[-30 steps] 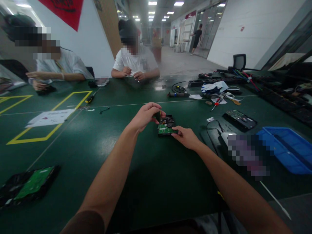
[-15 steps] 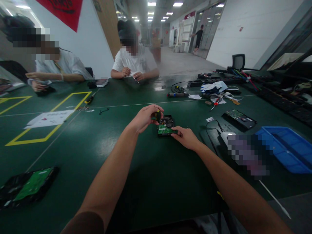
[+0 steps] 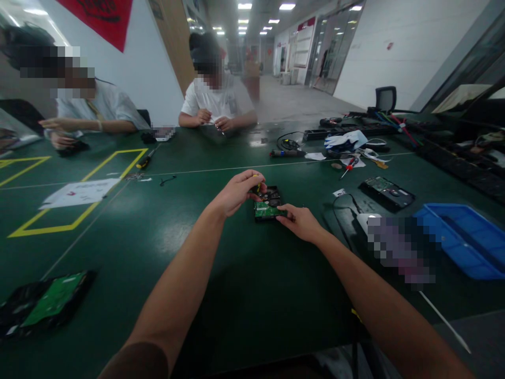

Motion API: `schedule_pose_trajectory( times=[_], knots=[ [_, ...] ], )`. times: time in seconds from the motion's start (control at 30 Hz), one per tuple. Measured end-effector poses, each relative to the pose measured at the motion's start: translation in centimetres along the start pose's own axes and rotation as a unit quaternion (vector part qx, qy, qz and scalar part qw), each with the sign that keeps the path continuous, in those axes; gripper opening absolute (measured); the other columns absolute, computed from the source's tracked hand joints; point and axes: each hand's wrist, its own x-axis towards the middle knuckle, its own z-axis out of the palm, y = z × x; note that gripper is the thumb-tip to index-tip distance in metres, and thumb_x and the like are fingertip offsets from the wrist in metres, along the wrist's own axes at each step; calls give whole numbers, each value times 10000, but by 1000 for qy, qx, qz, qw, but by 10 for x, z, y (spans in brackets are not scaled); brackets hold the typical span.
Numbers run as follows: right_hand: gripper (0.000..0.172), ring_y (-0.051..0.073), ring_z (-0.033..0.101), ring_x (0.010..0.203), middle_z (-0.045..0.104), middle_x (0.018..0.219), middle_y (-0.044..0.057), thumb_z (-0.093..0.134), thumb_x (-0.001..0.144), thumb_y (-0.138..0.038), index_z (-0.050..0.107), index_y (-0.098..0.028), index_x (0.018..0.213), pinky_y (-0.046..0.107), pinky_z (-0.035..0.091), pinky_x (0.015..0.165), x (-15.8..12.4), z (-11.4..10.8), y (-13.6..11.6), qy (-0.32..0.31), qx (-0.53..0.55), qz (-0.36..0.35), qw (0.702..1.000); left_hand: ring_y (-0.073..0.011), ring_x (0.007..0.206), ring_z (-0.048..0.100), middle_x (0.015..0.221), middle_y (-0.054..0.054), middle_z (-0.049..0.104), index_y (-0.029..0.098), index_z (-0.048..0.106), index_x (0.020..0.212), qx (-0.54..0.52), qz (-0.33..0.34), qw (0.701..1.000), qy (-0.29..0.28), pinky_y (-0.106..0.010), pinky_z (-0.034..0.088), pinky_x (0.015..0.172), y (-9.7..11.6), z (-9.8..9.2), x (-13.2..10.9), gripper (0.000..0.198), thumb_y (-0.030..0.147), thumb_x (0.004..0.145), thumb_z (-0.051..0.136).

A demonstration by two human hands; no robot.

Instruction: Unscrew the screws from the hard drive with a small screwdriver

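Observation:
A hard drive lies on the green tabletop in front of me, its green circuit board facing up. My left hand is closed around the yellow-and-black handle of a screwdriver, held over the drive's far left part. The fingers hide the screwdriver's lower end, so I cannot tell where its tip touches. With thumb and fingers, my right hand grips the right edge of the drive near its circuit board.
Another hard drive and a blue tray are on the right. At the near left lies a drive with a green board. A red screwdriver and white gloves lie farther back. Two people sit across the table.
The fingers of my left hand have shifted around the screwdriver handle, and more of its yellow shows. My right hand and the drive stay put. A person in the background has moved toward the glass door.

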Motion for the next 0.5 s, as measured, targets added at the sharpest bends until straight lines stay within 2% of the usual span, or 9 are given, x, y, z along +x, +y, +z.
schedule_pose_trajectory(
  times=[0.1, 0.23, 0.37, 0.5],
  knots=[
    [368, 146, 574, 636, 647, 737, -20, 604, 1004, -455, 649, -240, 1299, 276, 370, 616, 0, -1, -1, -4, -1, 0, 1000, -191, 917, 617, 970, -92, 674, 182, 725, 953, 38, 5, 999, 11, -256, 477, 620, 2, -2, -1, 206, 368, 921, 643],
    [373, 147, 584, 648, 660, 760, -12, 609, 1001, -450, 647, -239, 1306, 275, 378, 622, -1, -3, -3, -4, -2, 3, 1000, -209, 979, 604, 1057, -104, 677, 197, 761, 1105, 74, 1, 997, 18, -257, 470, 620, 2, -7, -2, 298, 401, 929, 635],
    [374, 146, 581, 645, 657, 753, -13, 613, 999, -448, 647, -234, 1303, 275, 382, 623, -1, -3, -3, -3, 0, -3, 1000, -207, 911, 632, 960, -92, 686, 203, 702, 1190, 30, -17, 999, 2, -269, 478, 604, 2, -6, -2, 325, 385, 937, 610],
    [376, 147, 579, 646, 651, 753, -16, 603, 1004, -455, 642, -242, 1311, 276, 386, 626, -1, -2, -1, 0, -2, -3, 1000, -233, 892, 679, 912, -96, 718, 192, 601, 1130, -24, -27, 999, 6, -290, 499, 591, 4, -1, -3, 270, 350, 912, 607]
  ],
)
